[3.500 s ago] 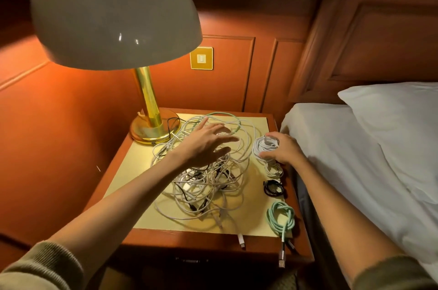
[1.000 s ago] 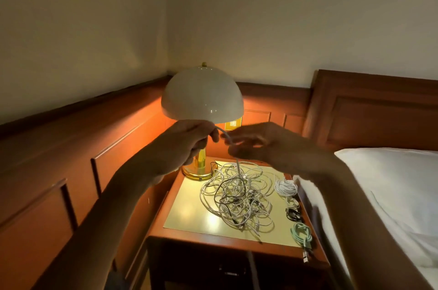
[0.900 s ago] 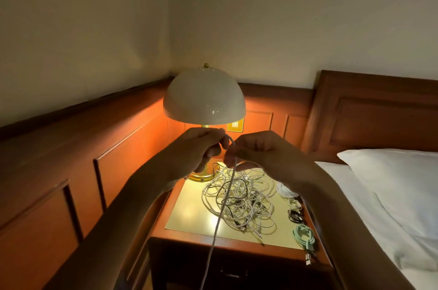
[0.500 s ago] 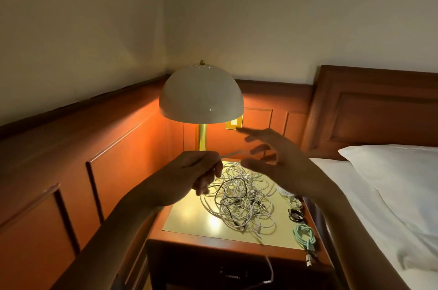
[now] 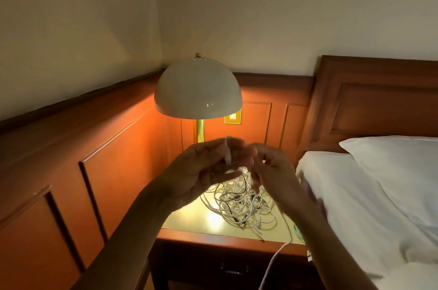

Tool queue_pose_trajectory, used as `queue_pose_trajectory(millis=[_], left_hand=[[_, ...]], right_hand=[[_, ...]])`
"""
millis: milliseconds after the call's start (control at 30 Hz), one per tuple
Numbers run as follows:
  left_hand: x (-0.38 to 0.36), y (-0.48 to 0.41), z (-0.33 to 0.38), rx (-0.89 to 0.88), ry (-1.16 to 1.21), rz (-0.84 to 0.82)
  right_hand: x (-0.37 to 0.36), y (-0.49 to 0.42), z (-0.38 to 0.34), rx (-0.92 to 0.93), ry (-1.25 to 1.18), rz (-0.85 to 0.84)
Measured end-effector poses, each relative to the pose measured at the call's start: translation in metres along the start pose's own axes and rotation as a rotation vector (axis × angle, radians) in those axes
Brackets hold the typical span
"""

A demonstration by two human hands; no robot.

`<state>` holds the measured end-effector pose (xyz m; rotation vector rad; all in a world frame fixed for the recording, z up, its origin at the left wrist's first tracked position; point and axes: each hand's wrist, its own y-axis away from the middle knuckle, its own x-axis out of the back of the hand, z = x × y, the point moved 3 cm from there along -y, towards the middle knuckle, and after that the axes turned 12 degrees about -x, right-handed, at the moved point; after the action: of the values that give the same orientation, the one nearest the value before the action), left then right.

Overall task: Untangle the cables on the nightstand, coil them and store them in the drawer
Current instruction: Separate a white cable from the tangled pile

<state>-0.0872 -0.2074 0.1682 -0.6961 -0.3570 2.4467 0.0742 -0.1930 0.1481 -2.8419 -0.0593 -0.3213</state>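
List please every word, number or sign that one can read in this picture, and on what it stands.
None can be read.
The gold wall plate behind the lamp: only a small white mark, too blurred to read as a sign.
The cables and the nightstand: no print shows.

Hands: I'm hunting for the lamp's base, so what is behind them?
Behind the left hand and right hand, the lamp's brass stem shows above them. Its base and the back of the cable tangle are covered.
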Motion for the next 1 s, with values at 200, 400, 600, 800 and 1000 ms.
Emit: queue_pose_trajectory(millis=[200, 400, 600, 800, 1000], left_hand=[[0.047, -0.037, -0.04, -0.357, -0.153, 0.344], [0.068, -0.016, -0.059, -0.44, -1.273, -0.201], [0.053, -0.005, -0.045, -0.025, -0.118, -0.199], [0.055, -0.021, -0.051, -0.26, 0.326, 0.389], [0.08, 0.002, -0.066, -0.518, -1.268, -0.011]], right_hand=[[-0.034, 0.034, 0.038, -0.105, 0.274, -0.079], [0.015, 0.015, 0.001, 0.057, 0.686, 0.089], [0.008, -0.002, 0.006, -0.158, -0.002, 0.008], [-0.052, 0.033, 0.041, -0.145, 0.172, -0.086], [0.0, 0.025, 0.008, 0.073, 0.617, 0.097]])
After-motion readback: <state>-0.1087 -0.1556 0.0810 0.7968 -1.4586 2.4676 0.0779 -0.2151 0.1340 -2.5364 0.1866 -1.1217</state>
